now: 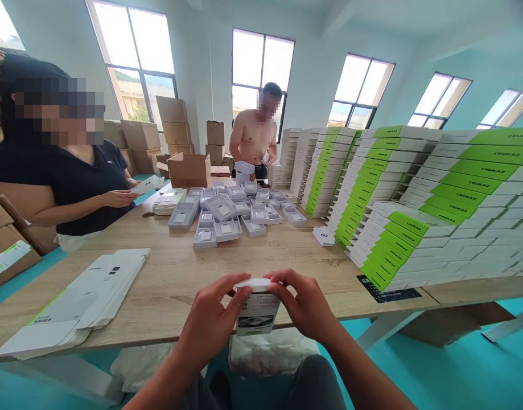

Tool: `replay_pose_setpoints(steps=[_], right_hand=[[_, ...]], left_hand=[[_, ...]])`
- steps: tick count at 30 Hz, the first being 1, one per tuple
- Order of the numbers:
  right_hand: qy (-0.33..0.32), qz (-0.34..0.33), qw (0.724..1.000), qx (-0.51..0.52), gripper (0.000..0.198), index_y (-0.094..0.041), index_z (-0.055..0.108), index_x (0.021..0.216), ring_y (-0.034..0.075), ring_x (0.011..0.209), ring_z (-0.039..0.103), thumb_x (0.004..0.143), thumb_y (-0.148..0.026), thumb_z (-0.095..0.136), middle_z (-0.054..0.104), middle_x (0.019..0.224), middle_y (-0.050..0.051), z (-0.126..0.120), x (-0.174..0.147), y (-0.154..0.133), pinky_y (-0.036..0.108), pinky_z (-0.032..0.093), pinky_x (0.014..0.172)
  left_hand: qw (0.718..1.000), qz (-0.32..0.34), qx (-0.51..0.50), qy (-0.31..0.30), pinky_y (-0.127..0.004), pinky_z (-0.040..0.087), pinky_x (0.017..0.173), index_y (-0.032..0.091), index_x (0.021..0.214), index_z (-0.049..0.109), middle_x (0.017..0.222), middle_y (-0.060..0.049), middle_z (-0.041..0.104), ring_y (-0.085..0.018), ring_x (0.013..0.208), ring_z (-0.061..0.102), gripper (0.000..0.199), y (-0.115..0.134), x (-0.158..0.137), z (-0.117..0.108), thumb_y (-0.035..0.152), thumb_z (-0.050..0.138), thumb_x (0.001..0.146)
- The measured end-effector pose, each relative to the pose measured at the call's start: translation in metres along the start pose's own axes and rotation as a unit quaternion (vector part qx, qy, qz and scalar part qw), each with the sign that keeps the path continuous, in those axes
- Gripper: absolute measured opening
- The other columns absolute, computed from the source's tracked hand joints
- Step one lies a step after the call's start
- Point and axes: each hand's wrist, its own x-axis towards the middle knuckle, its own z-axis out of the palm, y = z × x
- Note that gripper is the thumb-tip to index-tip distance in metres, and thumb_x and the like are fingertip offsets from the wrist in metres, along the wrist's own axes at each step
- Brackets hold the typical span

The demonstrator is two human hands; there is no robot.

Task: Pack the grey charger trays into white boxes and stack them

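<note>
Between my two hands, at the near edge of the table, a small white printed box (258,312) stands upright with its narrow end on top. My left hand (214,313) pinches the left corner of that end between thumb and fingers. On the opposite corner, my right hand (306,302) pinches with thumb and fingertips. Whether the end flap is fully tucked in, I cannot tell. Left of my hands lies a stack of flat white cartons (94,290). Beyond them, clear plastic trays (222,213) are heaped on the wooden table (171,273).
Tall stacks of white and green boxes (398,245) fill the table's right side. White cards (324,236) and a dark printed sheet (387,290) lie beside them. One person (65,176) at left holds a flat carton; another person (255,136) stands behind an open cardboard box (188,169).
</note>
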Motion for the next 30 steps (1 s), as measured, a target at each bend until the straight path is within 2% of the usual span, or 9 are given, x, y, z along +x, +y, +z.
replay_pose_setpoints(steps=[4,10,14,18,20,22,24,26,30], right_hand=[[-0.016,-0.015,1.000,0.008,0.009,-0.027,0.069,0.099,0.018,0.101,0.073,0.099,-0.032,0.061,0.077,0.114,0.003,-0.005,-0.003,0.004,0.029,0.056,0.085],[-0.036,-0.151,0.987,-0.033,0.019,-0.027,0.067,0.112,0.020,0.117,0.068,0.094,-0.022,0.068,0.070,0.131,0.009,-0.011,-0.010,0.020,0.035,0.056,0.097],[-0.051,-0.176,0.981,-0.066,0.014,-0.025,0.066,0.107,0.019,0.114,0.068,0.096,-0.018,0.064,0.070,0.130,0.010,-0.010,-0.009,0.023,0.034,0.056,0.094],[-0.050,-0.147,0.985,-0.074,0.008,-0.023,0.065,0.098,0.020,0.114,0.067,0.099,-0.021,0.057,0.069,0.130,0.011,-0.008,-0.009,0.015,0.034,0.054,0.094],[-0.026,-0.085,0.992,-0.089,0.008,-0.022,0.064,0.097,0.023,0.111,0.068,0.097,-0.030,0.061,0.071,0.124,0.012,-0.012,-0.013,0.003,0.036,0.053,0.094],[-0.011,0.017,0.991,-0.132,0.029,-0.022,0.064,0.103,0.026,0.099,0.070,0.086,-0.044,0.073,0.074,0.108,0.011,-0.019,-0.018,-0.016,0.039,0.054,0.086],[-0.024,0.102,0.979,-0.174,0.057,-0.023,0.061,0.115,0.027,0.090,0.070,0.071,-0.053,0.082,0.073,0.099,0.008,-0.029,-0.022,-0.038,0.038,0.055,0.078],[-0.050,0.124,0.972,-0.192,0.063,-0.027,0.060,0.119,0.026,0.089,0.069,0.065,-0.049,0.085,0.073,0.100,0.005,-0.041,-0.023,-0.055,0.035,0.054,0.076],[0.026,0.027,0.969,-0.244,0.054,-0.027,0.059,0.118,0.025,0.105,0.065,0.068,-0.031,0.078,0.067,0.117,0.006,-0.098,-0.016,-0.046,0.034,0.053,0.089]], left_hand=[[0.998,0.057,-0.007,-0.009,-0.028,0.061,0.088,0.028,0.097,0.081,0.113,-0.003,0.079,-0.021,0.104,0.074,0.019,-0.001,0.000,-0.003,0.033,0.063,0.094],[0.981,0.192,0.040,-0.010,-0.026,0.059,0.094,0.027,0.112,0.077,0.118,-0.004,0.077,-0.019,0.106,0.074,0.022,-0.017,0.000,-0.011,0.023,0.063,0.096],[0.952,0.298,0.069,-0.025,-0.030,0.055,0.100,0.026,0.125,0.070,0.129,-0.008,0.072,-0.021,0.116,0.069,0.032,-0.033,0.003,-0.013,0.015,0.063,0.096],[0.962,0.265,0.065,-0.028,-0.034,0.058,0.098,0.028,0.135,0.059,0.141,-0.011,0.063,-0.023,0.122,0.066,0.039,-0.054,-0.010,0.004,0.019,0.061,0.097],[0.977,0.209,0.047,0.006,-0.033,0.061,0.089,0.028,0.147,0.042,0.132,-0.012,0.069,-0.022,0.113,0.072,0.053,-0.057,-0.021,0.021,0.026,0.061,0.098],[0.978,0.193,0.071,0.033,-0.033,0.062,0.085,0.026,0.154,0.030,0.121,-0.012,0.075,-0.022,0.105,0.074,0.063,-0.049,-0.026,0.036,0.030,0.059,0.099],[0.952,0.279,0.120,0.032,-0.035,0.059,0.088,0.023,0.152,0.035,0.119,-0.012,0.075,-0.023,0.106,0.073,0.057,-0.031,-0.022,0.045,0.027,0.056,0.100],[0.904,0.394,0.163,0.007,-0.035,0.055,0.094,0.019,0.150,0.041,0.124,-0.012,0.074,-0.023,0.112,0.070,0.052,-0.010,-0.011,0.046,0.018,0.053,0.099],[0.853,0.488,0.176,0.056,-0.046,0.042,0.109,0.020,0.143,0.050,0.140,-0.013,0.064,-0.028,0.131,0.057,0.050,0.011,0.010,0.040,0.009,0.059,0.094]])
